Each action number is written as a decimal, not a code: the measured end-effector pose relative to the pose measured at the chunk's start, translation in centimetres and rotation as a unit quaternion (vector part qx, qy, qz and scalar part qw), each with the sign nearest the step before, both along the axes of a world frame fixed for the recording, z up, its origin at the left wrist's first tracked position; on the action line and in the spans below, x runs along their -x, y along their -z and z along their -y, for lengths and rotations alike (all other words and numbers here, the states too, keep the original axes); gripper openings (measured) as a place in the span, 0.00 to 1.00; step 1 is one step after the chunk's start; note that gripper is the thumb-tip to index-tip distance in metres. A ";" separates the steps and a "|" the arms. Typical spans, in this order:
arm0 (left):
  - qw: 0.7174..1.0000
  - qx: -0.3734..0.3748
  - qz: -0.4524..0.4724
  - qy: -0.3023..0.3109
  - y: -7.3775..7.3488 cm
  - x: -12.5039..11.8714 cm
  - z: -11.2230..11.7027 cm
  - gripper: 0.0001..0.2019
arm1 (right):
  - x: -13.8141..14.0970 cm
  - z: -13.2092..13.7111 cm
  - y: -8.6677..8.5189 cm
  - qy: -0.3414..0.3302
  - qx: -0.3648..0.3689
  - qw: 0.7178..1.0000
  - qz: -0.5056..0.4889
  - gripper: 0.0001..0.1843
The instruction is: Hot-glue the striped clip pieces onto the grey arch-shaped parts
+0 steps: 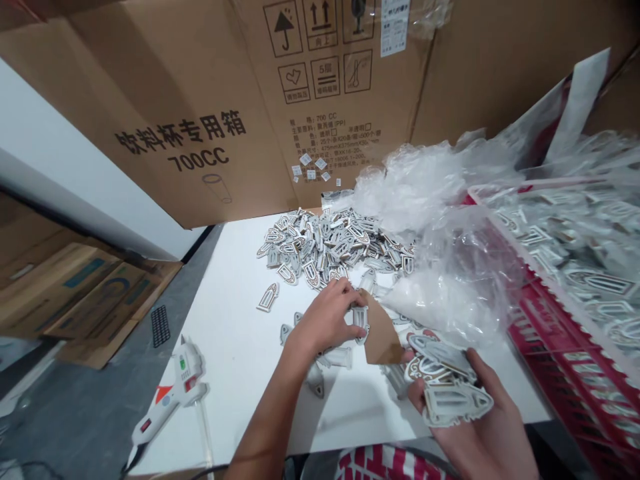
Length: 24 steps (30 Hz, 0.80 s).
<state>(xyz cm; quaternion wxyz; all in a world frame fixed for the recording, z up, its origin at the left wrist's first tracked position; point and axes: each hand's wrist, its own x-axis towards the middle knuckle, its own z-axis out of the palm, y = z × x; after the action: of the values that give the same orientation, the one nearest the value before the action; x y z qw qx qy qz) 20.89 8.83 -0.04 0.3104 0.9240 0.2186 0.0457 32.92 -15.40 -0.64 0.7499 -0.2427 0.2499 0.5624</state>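
My left hand (330, 317) is over the middle of the white table, its thumb and fingers closed on a small grey window-shaped piece (361, 323). Just right of it is a brown piece of cardboard (384, 337) with a curved edge. My right hand (480, 427) holds several grey arched pieces (453, 400) loosely stacked, some showing brown scrollwork. Below my left wrist lie more loose grey pieces (336, 358). Farther back is a heap of similar arched pieces (325, 240), and a single one (269, 297) lies apart at its left front.
A white glue gun (175, 393) lies at the table's left edge. Crumpled clear plastic (445, 287) spreads right of the heap. A pink-red basket (560, 347) full of grey pieces stands at the right. Behind the table rises a large cardboard box (200, 80).
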 end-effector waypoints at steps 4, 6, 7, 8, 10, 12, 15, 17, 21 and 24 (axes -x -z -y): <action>1.000 0.007 -0.001 0.014 -0.4 0.1 0.1 0.21 | -0.9 0.2 -0.2 0.019 0.045 0.999 -0.001 0.29; 1.000 -0.002 -0.007 0.026 -0.6 0.2 0.2 0.27 | -0.8 0.1 -0.5 0.021 0.065 0.998 -0.013 0.29; 0.999 -0.012 -0.014 0.033 -0.7 0.1 0.3 0.30 | -0.8 0.0 -0.7 0.022 0.073 0.997 -0.021 0.28; 0.999 -0.022 -0.021 0.039 -0.7 0.0 0.3 0.32 | -0.7 0.0 -0.8 0.021 0.077 0.996 -0.029 0.27; 0.998 -0.029 -0.023 0.041 -0.8 -0.3 0.4 0.33 | -0.8 0.1 -0.9 0.017 0.075 0.996 -0.042 0.26; 1.000 -0.017 -0.008 0.025 -1.0 -0.5 0.3 0.31 | -1.1 0.1 -0.8 0.021 0.062 0.997 -0.045 0.24; 1.000 0.006 0.020 0.013 -1.4 -0.3 0.2 0.21 | -1.5 -0.4 -1.4 0.048 0.055 0.997 -0.030 0.21; 0.999 0.023 0.040 0.022 -1.9 0.2 0.3 0.11 | -1.8 -1.0 -2.6 0.077 0.060 0.995 -0.022 0.17; 0.990 0.059 0.123 -0.046 -3.1 -0.3 -0.2 0.09 | -2.8 -1.8 -6.9 0.127 0.022 0.991 -0.020 0.17; 0.962 0.070 0.235 -0.123 -5.8 -4.1 0.6 0.18 | -4.5 -0.9 -11.1 0.174 -0.042 0.984 0.008 0.19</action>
<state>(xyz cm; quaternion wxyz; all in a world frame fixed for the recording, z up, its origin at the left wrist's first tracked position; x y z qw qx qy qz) 24.95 8.25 5.72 0.4092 0.8292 0.2540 0.2838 37.44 -14.46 10.47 0.8477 -0.1683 0.2590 0.4314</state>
